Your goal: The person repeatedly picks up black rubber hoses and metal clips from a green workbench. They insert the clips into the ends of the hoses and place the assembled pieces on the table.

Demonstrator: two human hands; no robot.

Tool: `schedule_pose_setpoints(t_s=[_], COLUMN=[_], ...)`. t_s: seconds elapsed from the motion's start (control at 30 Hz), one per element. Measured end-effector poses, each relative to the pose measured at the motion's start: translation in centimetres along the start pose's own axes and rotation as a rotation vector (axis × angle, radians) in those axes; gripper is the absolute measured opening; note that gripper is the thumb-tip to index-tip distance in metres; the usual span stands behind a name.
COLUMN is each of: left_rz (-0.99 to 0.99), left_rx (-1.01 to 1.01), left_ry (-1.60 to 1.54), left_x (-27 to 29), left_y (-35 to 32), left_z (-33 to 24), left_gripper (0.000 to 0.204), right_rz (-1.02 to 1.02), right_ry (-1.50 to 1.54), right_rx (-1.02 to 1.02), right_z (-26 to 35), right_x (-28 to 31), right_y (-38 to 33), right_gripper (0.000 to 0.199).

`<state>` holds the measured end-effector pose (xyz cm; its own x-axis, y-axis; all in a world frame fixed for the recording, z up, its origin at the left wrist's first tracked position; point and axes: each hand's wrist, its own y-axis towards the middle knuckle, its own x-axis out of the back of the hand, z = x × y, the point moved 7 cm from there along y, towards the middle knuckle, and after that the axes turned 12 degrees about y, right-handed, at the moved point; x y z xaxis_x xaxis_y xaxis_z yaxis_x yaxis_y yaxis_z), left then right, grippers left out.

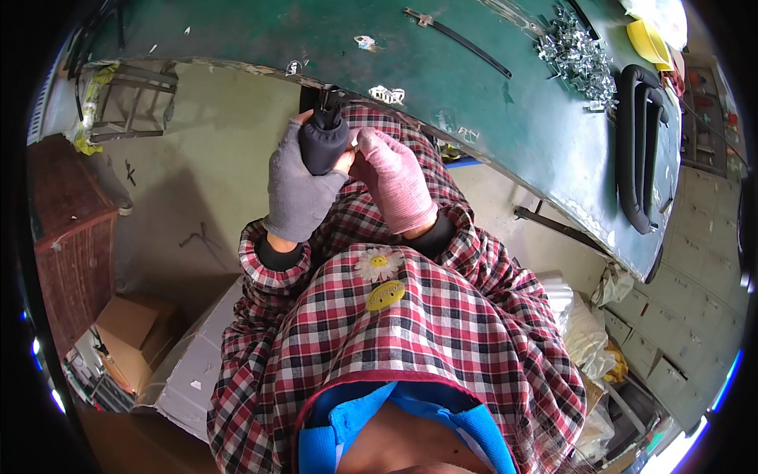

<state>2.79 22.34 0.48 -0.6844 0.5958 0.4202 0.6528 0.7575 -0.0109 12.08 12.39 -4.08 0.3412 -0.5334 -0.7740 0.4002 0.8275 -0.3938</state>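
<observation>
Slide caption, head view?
Grey-gloved left hand holds a dark padded piece, pink-gloved right hand close by, beside a green table.

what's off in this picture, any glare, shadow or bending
Head view: the green table's near edge bows, corners go black; head view: bright glare at the lower right rim, a soft dark shadow on the floor at left; head view: left hand and right hand look fairly sharp.

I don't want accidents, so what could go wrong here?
The black padded piece might slip from the left hand and fall. The metal pieces, loosely heaped on the table, could scatter if bumped. The black loop, near the table's right end, might get knocked off.
</observation>
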Motion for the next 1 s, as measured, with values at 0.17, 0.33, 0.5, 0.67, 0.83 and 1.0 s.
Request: schedule_pose_setpoints(t_s=[0.17,0.33,0.5,0.67,0.83,1.0], left_rz=[-0.033,-0.007,0.034,0.114,0.048,0.057], left_rx=[-0.019,0.0,-0.025,0.008,0.011,0.041], left_ry=[0.015,0.029,0.067,0.067,-0.013,-0.183], left_x=[-0.2,-0.3,0.4,0.3,-0.1,-0.6], left_y=[0.3,0.4,0.3,0.3,0.2,0.6], left_z=[0.6,-0.4,-0.9,-0.3,-1.0,0.2], left_gripper=[0.057,0.053,0.053,0.053,0.051,0.056], right_rz=[0.094,0.064,0.171,0.07,-0.011,-0.02], right_ry=[0.032,0.151,0.147,-0.041,-0.092,0.098], right_rx=[0.043,0.054,-0.081,-0.046,0.162,0.139], right_z=[-0.1,-0.9,-1.6,-1.3,-0.1,0.5], right_x=[-0.1,-0.7,-0.3,0.5,-0.1,-0.5], right_y=[0.4,0.4,1.0,0.7,0.3,0.7], right_gripper=[0.042,0.043,0.047,0.042,0.041,0.041])
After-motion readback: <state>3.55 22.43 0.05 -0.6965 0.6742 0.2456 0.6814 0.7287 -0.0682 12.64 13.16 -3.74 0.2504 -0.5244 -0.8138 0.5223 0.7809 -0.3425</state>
